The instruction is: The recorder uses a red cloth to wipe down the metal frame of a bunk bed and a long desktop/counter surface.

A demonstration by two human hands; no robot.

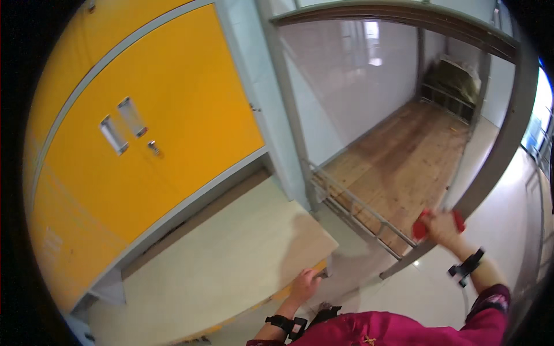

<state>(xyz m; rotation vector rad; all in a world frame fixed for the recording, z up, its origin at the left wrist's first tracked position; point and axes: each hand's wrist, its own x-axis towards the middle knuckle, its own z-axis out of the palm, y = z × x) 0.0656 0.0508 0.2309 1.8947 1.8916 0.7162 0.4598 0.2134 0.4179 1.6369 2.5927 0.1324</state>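
Plainly, our right hand [443, 228] grasped a red cloth [420, 227], showing on either side of it, by the grey bunk-bed post [494, 167]. Our left hand [304, 285], well apart from the cloth, met the edge of the cream desktop [225, 248]; we couldn't tell whether it gripped. Yellow cabinet doors [187, 109] stood beyond.

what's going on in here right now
A person's right hand is holding what looks like a red cloth beside a post of a metal-framed bunk bed, whose wooden base shows bare planks. The left hand is at the edge of the pale desktop, near its corner. The yellow cupboard doors above the desktop are shut.
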